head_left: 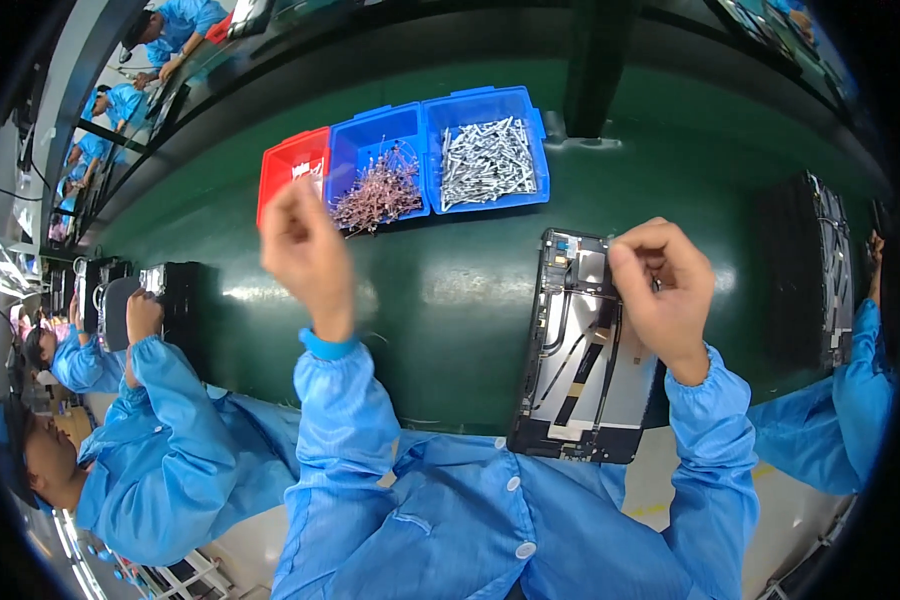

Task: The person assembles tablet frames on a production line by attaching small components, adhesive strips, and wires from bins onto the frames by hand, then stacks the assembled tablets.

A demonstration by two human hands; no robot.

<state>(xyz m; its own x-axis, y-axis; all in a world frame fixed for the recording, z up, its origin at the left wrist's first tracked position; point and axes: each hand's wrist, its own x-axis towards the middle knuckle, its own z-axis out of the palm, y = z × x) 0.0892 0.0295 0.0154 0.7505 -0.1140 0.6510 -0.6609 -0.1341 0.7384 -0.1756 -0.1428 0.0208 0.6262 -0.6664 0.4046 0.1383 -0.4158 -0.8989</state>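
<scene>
My left hand is raised in front of the red bin, its fingers drawn together in a pinch. Whether anything small sits between the fingertips is hidden. An opened tablet-like device lies at the front edge of the green table, its inner side up, with black cables, flat ribbons and a silvery panel showing. At its upper right corner my right hand is curled, thumb and fingers pressed together. What these fingers hold, if anything, cannot be made out.
Beside the red bin stand a blue bin of thin reddish wired parts and a blue bin of silvery parts. A dark post rises behind. More devices stand at right. Co-workers in blue sit at left and right.
</scene>
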